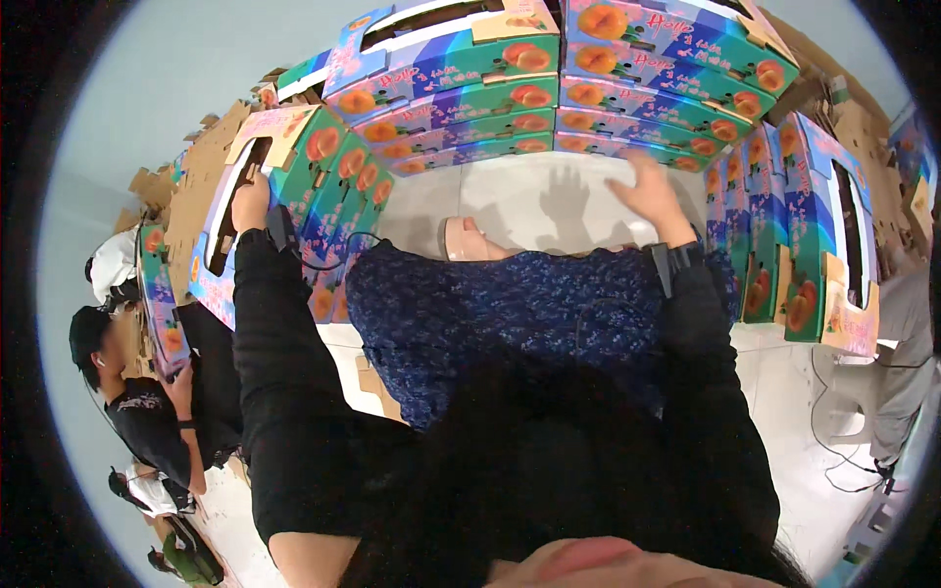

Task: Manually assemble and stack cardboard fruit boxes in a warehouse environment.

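My left hand (252,203) is at the long top slot of a colourful fruit carton (279,147), the uppermost of a stack on my left. Its fingers curl at the slot's edge, partly hidden. My right hand (655,199) hovers in front of me with fingers spread and holds nothing; its shadow falls on the pale floor (510,196). Ahead stand two stacks of the same printed cartons, a left stack (446,78) and a right stack (667,59), with peach-like fruit pictures. Another carton stack (799,225) rises at my right, its top carton showing a dark slot.
Flattened brown cardboard (201,186) is piled behind the left stack, with more cardboard (867,127) at the far right. A person in black (147,421) is at the left, holding something. Cables (833,441) trail on the floor beside a person's grey trousers (897,372).
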Motion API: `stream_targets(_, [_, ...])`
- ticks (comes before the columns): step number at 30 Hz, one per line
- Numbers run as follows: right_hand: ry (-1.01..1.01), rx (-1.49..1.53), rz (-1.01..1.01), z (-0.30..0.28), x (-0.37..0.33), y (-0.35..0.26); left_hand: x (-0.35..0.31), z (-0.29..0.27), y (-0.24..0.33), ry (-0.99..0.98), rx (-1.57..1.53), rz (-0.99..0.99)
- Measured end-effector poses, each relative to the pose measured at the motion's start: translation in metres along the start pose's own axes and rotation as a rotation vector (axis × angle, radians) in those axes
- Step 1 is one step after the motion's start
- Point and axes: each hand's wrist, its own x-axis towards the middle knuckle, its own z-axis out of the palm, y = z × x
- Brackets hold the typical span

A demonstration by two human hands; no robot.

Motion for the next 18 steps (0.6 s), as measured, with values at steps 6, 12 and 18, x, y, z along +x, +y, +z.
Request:
stream_targets(6, [0.734, -0.056, -0.089, -0.098, 0.068, 0.031, -0.005, 0.001, 0.010, 0.020, -0.012, 0.013])
stream_targets(12, [0.901, -0.551, 0.126, -0.214, 0.137, 0.083, -0.011, -0.004, 0.010, -0.012, -0.027, -0.002])
stream_targets(18, [0.554, -0.681, 0.141, -0.270, 0.175, 0.112, -0.009, -0.004, 0.009, 0.022, -0.030, -0.023])
